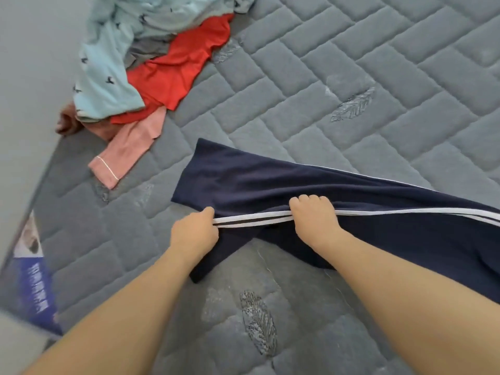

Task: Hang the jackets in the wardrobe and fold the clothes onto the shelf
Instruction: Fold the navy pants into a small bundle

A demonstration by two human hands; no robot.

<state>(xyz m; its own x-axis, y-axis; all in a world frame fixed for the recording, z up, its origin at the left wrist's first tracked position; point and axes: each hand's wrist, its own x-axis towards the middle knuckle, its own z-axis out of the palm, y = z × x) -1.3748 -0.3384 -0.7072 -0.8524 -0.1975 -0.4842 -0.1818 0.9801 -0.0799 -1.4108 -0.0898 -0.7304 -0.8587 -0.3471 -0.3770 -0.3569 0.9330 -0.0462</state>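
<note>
Just two hands, one navy trousers.

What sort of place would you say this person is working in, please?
Probably a bedroom: a bare quilted mattress serves as the work surface, a pile of clothes lies on it, and both hands grip navy trousers.

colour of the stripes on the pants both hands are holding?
White, on the navy pants; clearest in the head view between the left hand and right hand.
</note>
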